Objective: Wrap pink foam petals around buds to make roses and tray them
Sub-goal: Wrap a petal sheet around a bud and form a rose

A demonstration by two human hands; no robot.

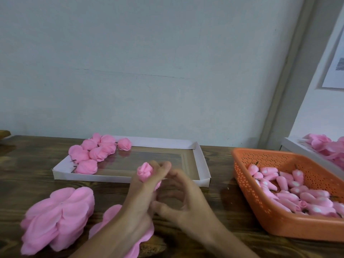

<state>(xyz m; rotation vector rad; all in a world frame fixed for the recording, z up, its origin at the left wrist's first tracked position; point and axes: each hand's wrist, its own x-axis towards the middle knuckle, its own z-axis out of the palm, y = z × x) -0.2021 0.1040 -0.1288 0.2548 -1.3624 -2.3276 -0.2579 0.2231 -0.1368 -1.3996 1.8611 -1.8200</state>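
The left hand (137,198), at centre frame, has its grip closed round a half-wrapped rose (144,171), whose tip pokes out above the fingers. The right hand (188,203) sits just beside it with fingers curled towards the rose's base. Motion blur hides whether its grip holds anything. Behind the hands, a white tray (197,161) lies on the desk (28,164) with finished roses (93,153) clustered in its upper-left corner. Loose petals (57,218) are heaped at lower left. An orange basket (260,207) of buds (297,192) stands at the right.
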